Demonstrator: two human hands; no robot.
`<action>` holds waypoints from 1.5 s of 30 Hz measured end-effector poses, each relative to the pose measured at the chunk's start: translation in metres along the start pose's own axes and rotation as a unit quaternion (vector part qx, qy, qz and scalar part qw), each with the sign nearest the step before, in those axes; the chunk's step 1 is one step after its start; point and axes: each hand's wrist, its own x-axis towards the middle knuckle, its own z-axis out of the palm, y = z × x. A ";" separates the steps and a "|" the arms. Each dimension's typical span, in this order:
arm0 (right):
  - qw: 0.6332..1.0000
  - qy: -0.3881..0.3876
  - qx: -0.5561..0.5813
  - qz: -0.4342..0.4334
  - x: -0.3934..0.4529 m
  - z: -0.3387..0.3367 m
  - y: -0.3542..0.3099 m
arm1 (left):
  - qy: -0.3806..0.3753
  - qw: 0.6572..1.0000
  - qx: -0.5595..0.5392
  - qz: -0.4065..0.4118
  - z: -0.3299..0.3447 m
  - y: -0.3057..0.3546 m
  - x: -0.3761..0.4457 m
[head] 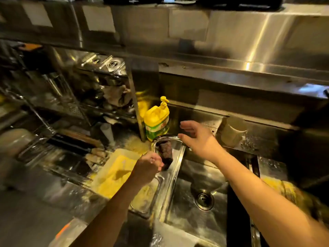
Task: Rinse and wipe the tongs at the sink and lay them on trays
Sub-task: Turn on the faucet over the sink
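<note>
Tongs (170,157): long steel pair held over the left rim of the sink (204,216), at about 12 o'clock from the drain (204,199).
Long axis: runs from roughly 7 o'clock up to 12 o'clock in the head view; the rounded closed bend is at the top, beside the yellow soap bottle (156,122), and the arms point down toward the near edge of the sink.
Left hand (148,164): fingers curled, gripping a dark cloth (165,152) pressed against the tongs.
Right hand (197,138): fingers spread and relaxed, holding nothing, at the top bend of the tongs; whether it touches the steel I cannot tell.
Risk, slipping: wet steel appears held mainly through the cloth, so the tongs could slide into the basin.
Risk, dirtying: the yellow crumb tray (114,172) lies just at 9 o'clock of the tongs; a swing that way could pick up crumbs.
Risk, knocking: the top bend is near the soap bottle and could tip it.
</note>
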 end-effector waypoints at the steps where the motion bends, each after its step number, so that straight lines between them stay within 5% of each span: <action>1: 1.000 -0.007 -0.010 0.008 0.007 0.008 0.001 | 0.012 0.998 0.068 -0.009 -0.008 -0.008 0.006; 5: 0.997 -0.024 -0.078 0.015 0.023 0.028 0.010 | 0.056 0.943 0.326 -0.016 -0.027 -0.036 0.044; 12: 0.998 0.012 -0.045 0.044 0.036 0.042 0.030 | -0.004 0.876 0.473 -0.099 -0.029 -0.060 0.106; 25: 0.998 0.011 -0.029 0.060 0.042 0.040 0.038 | -0.005 0.836 0.548 -0.017 -0.014 -0.057 0.146; 30: 0.998 0.009 0.032 0.060 0.034 0.031 0.042 | 0.033 0.865 0.501 0.005 -0.026 -0.059 0.121; 35: 0.985 0.100 0.068 0.121 0.014 0.003 0.078 | -0.149 0.910 0.371 0.111 0.003 -0.073 0.065; 37: 0.981 0.102 0.073 0.149 0.006 -0.002 0.091 | -0.151 0.904 0.380 0.122 0.038 -0.061 0.075; 41: 0.969 0.121 0.075 0.202 -0.018 -0.010 0.118 | -0.093 0.851 0.517 0.028 0.093 -0.037 0.135; 45: 0.966 0.115 0.057 0.223 -0.038 -0.012 0.128 | -0.129 0.828 0.540 -0.079 0.098 -0.050 0.176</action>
